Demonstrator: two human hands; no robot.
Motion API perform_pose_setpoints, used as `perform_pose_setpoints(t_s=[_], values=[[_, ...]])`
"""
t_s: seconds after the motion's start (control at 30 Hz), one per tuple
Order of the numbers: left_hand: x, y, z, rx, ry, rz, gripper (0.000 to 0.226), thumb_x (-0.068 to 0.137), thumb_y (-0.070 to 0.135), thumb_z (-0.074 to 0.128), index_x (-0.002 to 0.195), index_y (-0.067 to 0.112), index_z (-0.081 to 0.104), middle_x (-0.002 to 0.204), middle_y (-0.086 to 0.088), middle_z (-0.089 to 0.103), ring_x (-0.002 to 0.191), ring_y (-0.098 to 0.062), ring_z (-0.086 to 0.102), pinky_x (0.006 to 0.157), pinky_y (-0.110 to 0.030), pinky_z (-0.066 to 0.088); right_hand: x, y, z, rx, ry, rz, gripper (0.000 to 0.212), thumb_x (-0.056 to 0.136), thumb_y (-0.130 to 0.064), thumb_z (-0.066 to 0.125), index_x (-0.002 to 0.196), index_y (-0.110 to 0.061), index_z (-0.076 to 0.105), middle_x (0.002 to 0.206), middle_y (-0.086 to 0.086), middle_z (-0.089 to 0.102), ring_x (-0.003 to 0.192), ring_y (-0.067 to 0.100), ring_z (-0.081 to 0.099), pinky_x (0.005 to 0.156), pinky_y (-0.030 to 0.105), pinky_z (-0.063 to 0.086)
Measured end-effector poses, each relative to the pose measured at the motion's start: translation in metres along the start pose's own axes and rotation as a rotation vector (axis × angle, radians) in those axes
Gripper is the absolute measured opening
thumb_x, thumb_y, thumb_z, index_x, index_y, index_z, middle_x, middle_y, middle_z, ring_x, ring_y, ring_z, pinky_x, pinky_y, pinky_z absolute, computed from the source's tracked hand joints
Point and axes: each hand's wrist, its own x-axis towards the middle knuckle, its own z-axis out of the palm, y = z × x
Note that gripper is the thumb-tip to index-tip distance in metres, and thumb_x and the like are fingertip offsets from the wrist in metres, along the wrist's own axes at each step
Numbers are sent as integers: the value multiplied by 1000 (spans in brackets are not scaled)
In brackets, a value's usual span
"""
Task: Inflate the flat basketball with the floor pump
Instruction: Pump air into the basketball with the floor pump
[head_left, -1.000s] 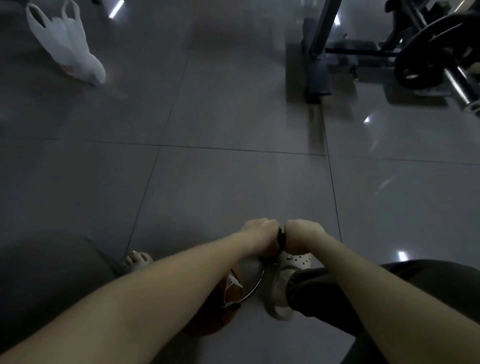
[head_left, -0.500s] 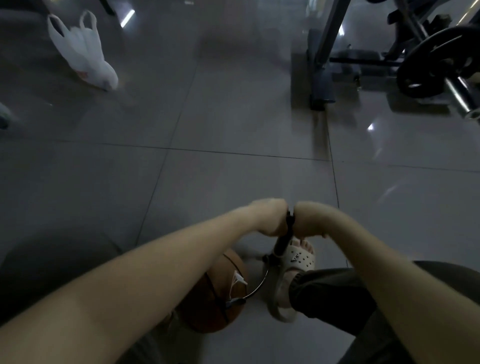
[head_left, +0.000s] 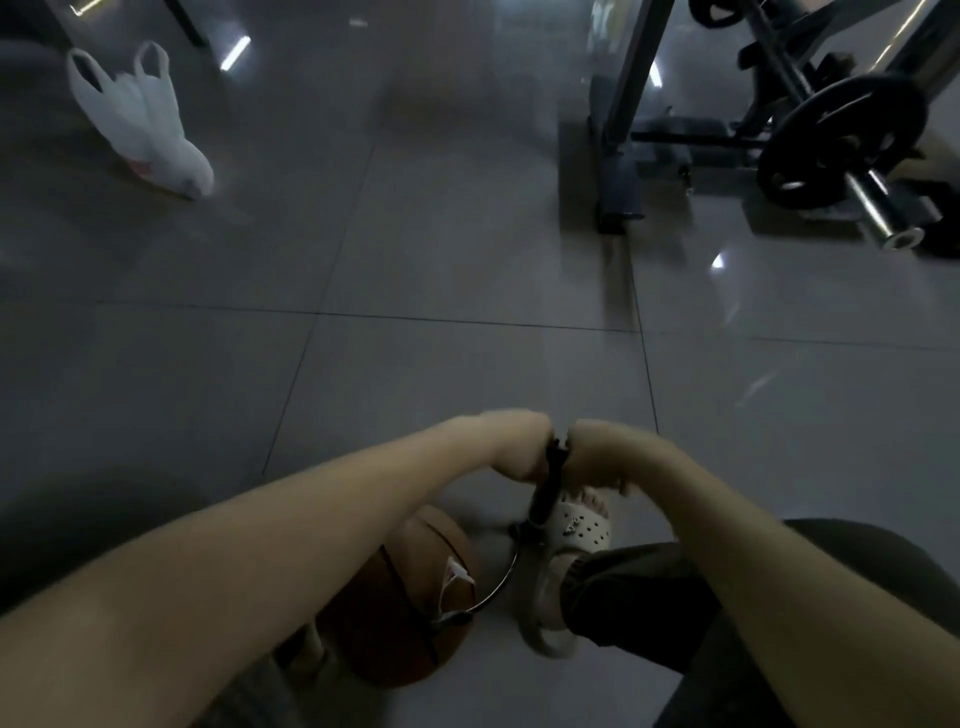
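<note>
Much of the floor pump (head_left: 544, 496) is hidden from me. Its handle is buried inside two fists, and only the dark shaft shows below them, slanting down to a base I cannot make out beside a pale sandal (head_left: 579, 530). The left hand (head_left: 511, 441) and right hand (head_left: 597, 452) are each curled tight round that handle, one on either side of the shaft, knuckles nearly meeting.

The basketball (head_left: 400, 623) lies on the floor (head_left: 467, 364) just left of the pump, its upper left part covered by the left forearm. A thin hose (head_left: 503, 584) arcs from the pump's foot to a fitting on the ball, and a small white scrap beside the fitting is too blurred to name.

I count one ball, one pump, one hose and two hands. Well apart from them, there is one white plastic bag (head_left: 140, 119) at the far left. At the far right, one weight plate (head_left: 841, 140) sits on a bar, with the rack behind it cut off by the frame edge.
</note>
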Motion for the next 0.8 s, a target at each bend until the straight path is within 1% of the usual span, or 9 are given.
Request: perform_pose_setpoints(t_s=[0.07,0.17,0.3,0.37,0.47,0.57,0.63,0.73,0.8], values=[[-21,9,-45,-34,74,12,20,89,26,70,75,12,66,65,-1,59,57,-20,54,50,-29,40,-33,0,-43,3,39,-44,11,85,-17,72,90,-10,64,77,5,59,66,17,56,60,29,52],[-38,17,-79,-62,141,20,12,84,21,72,77,12,69,67,-2,62,56,-20,54,51,-31,41,-53,-1,-74,-21,96,-84,14,84,-13,72,95,-6,67,76,6,58,62,17,52,58,29,49],[-16,7,-18,-66,104,-25,21,93,27,67,76,16,61,68,1,58,57,-17,54,48,-26,37,-9,0,-18,-104,70,-71,7,90,-22,66,90,-16,64,78,0,60,65,14,55,62,25,49],[3,-2,20,-55,144,-55,23,92,32,66,78,18,55,74,1,58,68,-22,59,54,-29,39,24,5,15,-157,113,-81,16,92,-31,63,82,-19,60,76,-2,59,69,14,58,71,28,53],[21,-4,56,-55,153,-85,18,90,32,65,98,16,59,104,-9,67,89,-31,63,69,-33,41,46,12,45,-183,129,-45,16,90,-30,61,82,-17,58,74,-2,55,79,19,64,81,35,58],[32,-6,71,-52,117,-108,28,90,29,64,112,11,63,118,-14,66,107,-34,65,77,-35,44,54,16,59,-154,184,-26,14,86,-31,60,91,-19,64,77,-2,60,78,21,66,73,34,58],[32,-5,68,-26,107,-87,24,90,29,64,107,12,64,113,-13,67,104,-34,66,76,-36,45,50,13,59,-145,211,-8,12,86,-31,59,88,-19,60,76,-3,57,79,21,65,70,33,55],[19,0,53,25,43,-46,14,90,29,64,88,16,59,92,-8,64,85,-31,65,68,-35,47,29,6,45,-104,36,24,15,89,-26,64,88,-12,58,76,3,55,81,24,64,74,35,58],[6,4,25,27,50,-11,19,91,29,64,78,16,58,81,-5,62,74,-28,61,61,-34,46,10,7,15,-45,-38,8,19,89,-22,68,93,-4,66,74,7,60,73,24,66,67,35,60]])
